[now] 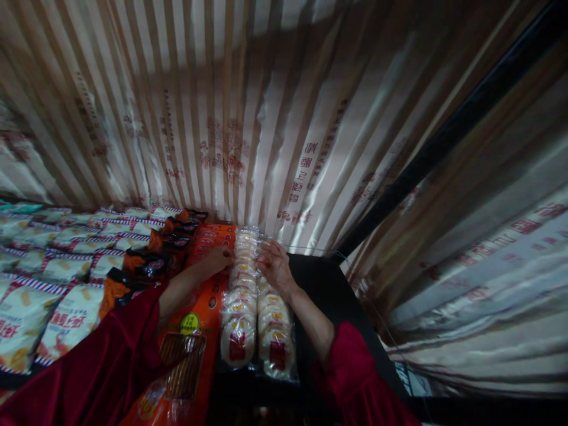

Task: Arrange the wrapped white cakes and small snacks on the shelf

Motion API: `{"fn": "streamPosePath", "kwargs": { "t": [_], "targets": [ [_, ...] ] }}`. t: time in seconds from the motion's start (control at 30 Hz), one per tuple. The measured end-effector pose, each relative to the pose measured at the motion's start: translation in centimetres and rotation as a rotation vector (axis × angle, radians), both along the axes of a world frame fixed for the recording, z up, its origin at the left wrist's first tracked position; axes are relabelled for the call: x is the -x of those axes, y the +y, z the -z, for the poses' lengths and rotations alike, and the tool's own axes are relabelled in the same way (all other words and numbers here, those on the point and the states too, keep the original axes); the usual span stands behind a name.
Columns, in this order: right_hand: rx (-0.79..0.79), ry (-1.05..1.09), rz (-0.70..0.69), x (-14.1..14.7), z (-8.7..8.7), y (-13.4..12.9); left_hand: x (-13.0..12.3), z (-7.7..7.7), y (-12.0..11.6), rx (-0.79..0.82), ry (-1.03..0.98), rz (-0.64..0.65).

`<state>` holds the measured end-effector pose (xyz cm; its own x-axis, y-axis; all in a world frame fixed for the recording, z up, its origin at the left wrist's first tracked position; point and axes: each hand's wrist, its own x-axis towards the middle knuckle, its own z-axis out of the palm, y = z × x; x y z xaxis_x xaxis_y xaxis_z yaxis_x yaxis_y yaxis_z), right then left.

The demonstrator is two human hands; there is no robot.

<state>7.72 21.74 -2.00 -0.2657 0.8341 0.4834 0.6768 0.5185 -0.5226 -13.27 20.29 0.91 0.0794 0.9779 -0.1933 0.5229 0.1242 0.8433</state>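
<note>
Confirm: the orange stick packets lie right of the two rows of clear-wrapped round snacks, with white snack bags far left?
No: the head view shows the orange stick packets left of the two rows of clear-wrapped round snacks. White snack bags are indeed far left.

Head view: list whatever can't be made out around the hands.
Head view:
Left hand: too dim and blurred to tell its grip.
Right packet row: far end hidden behind the right hand.
Orange packet: near end cut off by bottom edge.
Fine curtain lettering: too small.

The white packets bear red labels.
</note>
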Motion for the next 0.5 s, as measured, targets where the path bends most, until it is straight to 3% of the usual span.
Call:
{"fn": "streamPosePath", "kwargs": {
  "t": [0.13, 0.37, 0.5],
  "targets": [
    [-0.006, -0.022, 0.008, 0.1, 0.0, 0.0, 0.5, -0.4, 0.0, -0.011, 0.032, -0.032],
    [-0.026, -0.053, -0.016, 0.2, 0.2, 0.1, 1.4, 0.3, -0.7, 0.156, -0.1, 0.165],
    [-0.023, -0.036, -0.006, 0.3, 0.3, 0.2, 1.4, 0.9, -0.7, 0.157, -0.108, 0.161]
  ]
}}
